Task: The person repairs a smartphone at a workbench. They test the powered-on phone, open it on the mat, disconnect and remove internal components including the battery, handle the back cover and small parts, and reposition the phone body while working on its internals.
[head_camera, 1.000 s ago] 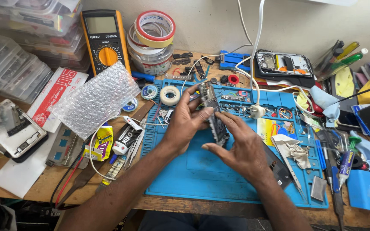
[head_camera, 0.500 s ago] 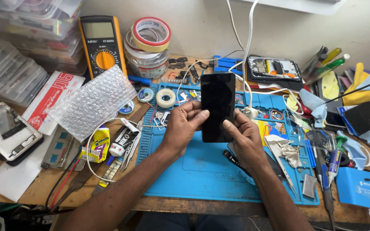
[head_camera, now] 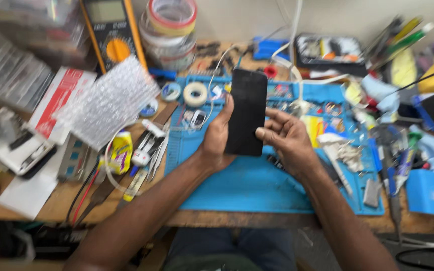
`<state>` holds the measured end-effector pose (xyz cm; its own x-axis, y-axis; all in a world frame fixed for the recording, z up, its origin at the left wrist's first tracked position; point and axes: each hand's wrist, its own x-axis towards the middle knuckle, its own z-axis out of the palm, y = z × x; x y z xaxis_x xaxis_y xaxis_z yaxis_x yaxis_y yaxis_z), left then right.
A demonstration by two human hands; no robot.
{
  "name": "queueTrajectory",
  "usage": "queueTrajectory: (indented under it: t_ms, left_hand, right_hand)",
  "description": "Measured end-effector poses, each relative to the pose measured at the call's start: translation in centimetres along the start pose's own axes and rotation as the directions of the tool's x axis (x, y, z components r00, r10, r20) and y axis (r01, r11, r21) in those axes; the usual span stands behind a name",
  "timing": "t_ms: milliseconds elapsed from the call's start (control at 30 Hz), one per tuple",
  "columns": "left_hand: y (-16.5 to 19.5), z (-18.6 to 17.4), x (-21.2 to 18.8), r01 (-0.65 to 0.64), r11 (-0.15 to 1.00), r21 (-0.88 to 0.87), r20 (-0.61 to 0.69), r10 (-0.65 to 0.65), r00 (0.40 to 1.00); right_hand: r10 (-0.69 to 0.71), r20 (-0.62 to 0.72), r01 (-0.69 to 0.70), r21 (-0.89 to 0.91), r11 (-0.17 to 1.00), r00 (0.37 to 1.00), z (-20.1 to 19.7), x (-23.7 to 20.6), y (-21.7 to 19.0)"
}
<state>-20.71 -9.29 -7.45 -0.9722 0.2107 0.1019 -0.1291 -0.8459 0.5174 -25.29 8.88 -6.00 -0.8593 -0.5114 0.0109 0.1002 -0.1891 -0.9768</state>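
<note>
A black smartphone [head_camera: 247,109] with its dark screen facing up is held upright over the blue work mat [head_camera: 247,185]. My left hand [head_camera: 218,136] grips its left edge and lower end from behind. My right hand [head_camera: 286,136] touches its right edge with the fingertips, fingers spread. The picture is blurred by motion.
A sheet of bubble wrap [head_camera: 107,102] lies left of the mat. A yellow multimeter [head_camera: 112,32] and stacked tape rolls [head_camera: 171,30] stand at the back. Small tape rolls [head_camera: 195,94], tweezers [head_camera: 152,150], screwdrivers and a blue box [head_camera: 433,193] crowd the bench edges.
The phone was held edge-on with its inside showing a second ago; it has been turned so the dark screen faces up. The camera has moved closer and the view has shifted.
</note>
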Motion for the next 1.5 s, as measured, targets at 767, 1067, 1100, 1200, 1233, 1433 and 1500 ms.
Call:
queueTrajectory:
  t_ms: [767, 1067, 1100, 1200, 1233, 1433, 1500]
  left_hand:
    - [-1.1, -1.3, 0.1, 0.027, 0.972, -0.233, 0.241, 0.031, 0.970]
    - [1.7, -1.3, 0.3, -0.016, 0.940, -0.341, 0.307, 0.128, 0.943]
    - [2.3, -1.1, 0.3, -0.039, 0.946, -0.322, 0.300, 0.141, 0.944]
    - [3.0, -0.2, 0.0, -0.069, 0.953, -0.296, 0.304, 0.162, 0.939]
    - [2.9, 0.1, -0.2, -0.058, 0.953, -0.298, 0.333, 0.160, 0.929]
    - [0.3, 0.4, -0.4, -0.025, 0.984, -0.174, 0.118, 0.046, 0.992]
    - [0.2, 0.4, -0.4, 0.017, 0.980, -0.198, 0.215, 0.026, 0.976]
  right_hand:
    - [-0.556, 0.241, 0.296, -0.955, 0.010, 0.795, 6.5, 10.1, -5.6]
    - [-0.464, 0.340, 0.438, -0.891, 0.120, 0.818, 11.3, -3.2, 0.3]
    - [-0.434, 0.395, 0.473, -0.877, 0.085, 0.810, 11.6, -4.7, 0.3]
    - [-0.344, 0.427, 0.476, -0.877, 0.069, 0.836, 11.9, -6.2, -0.3]
    - [-0.379, 0.431, 0.485, -0.872, 0.057, 0.819, 11.8, -5.5, -0.8]
    - [-0.544, 0.369, 0.391, -0.917, -0.080, 0.754, 8.6, 3.5, -5.3]
    - [-0.533, 0.320, 0.241, -0.947, -0.214, 0.783, 7.3, 6.0, -7.3]
